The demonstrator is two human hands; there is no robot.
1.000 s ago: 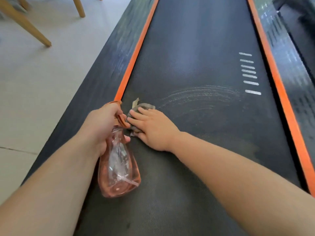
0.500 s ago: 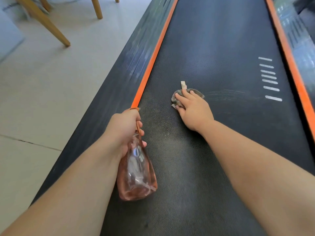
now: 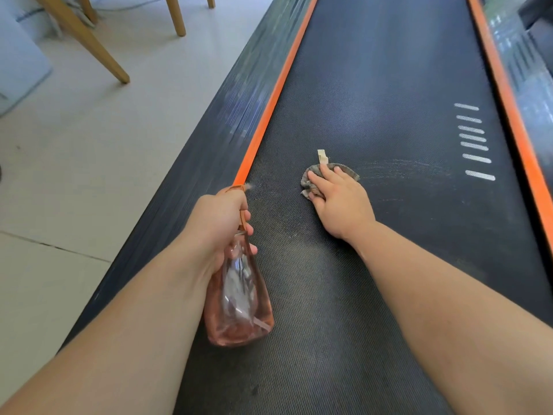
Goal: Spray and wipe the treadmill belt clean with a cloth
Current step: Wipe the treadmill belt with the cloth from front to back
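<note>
The black treadmill belt [image 3: 389, 85] runs away from me between two orange strips. My left hand [image 3: 218, 223] grips the neck and trigger of a pink see-through spray bottle [image 3: 239, 304], held over the belt's left side; a faint puff of mist shows at its nozzle. My right hand [image 3: 341, 202] presses flat on a small grey cloth [image 3: 311, 178] with a beige tag, on the middle of the belt. Pale wet streaks stretch to the right of the cloth.
White dash marks [image 3: 474, 142] are printed near the belt's right edge. Dark ribbed side rails [image 3: 215, 139] flank the belt. On the pale tiled floor [image 3: 74, 145] at left stand wooden chair legs [image 3: 89, 46].
My right hand slid the cloth away from the bottle, forward and toward the belt's middle. My left hand kept its hold on the bottle and now a little mist shows at the nozzle.
</note>
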